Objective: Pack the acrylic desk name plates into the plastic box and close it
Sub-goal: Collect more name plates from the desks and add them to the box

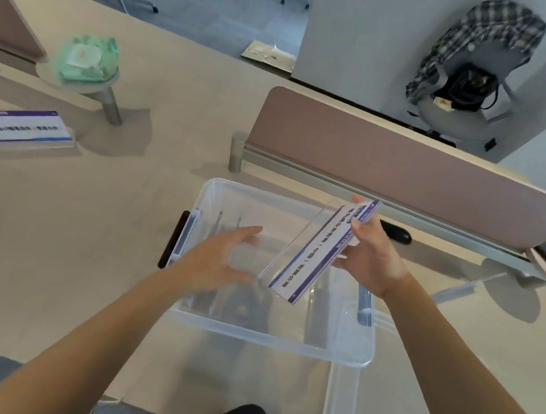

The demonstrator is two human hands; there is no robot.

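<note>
**Name plate poised over the open box**

Over the clear rectangular plastic box (199, 196), the right hand (371, 259) pinches one clear acrylic desk name plate with a purple-and-white printed insert (320, 251) by its far end, thumb on the printed face, fingers behind. From that grip the plate slopes down and toward the person, tilted on edge above the box mouth. Left of the grip, the left hand (216, 261) spreads wide, fingers splayed, its thumb at or near the plate's clear lower edge; contact cannot be confirmed. Below the grip, the box interior looks largely unfilled, though transparent walls and reflections make its contents uncertain. Far left of the grip, a second purple-and-white name plate (22, 126) lies on the beige desk (174, 114), unpacked. Near the right forearm, the clear plastic lid (346, 397) rests beside the box, not fitted. Judged progress: early; packing and closing remain.
</note>
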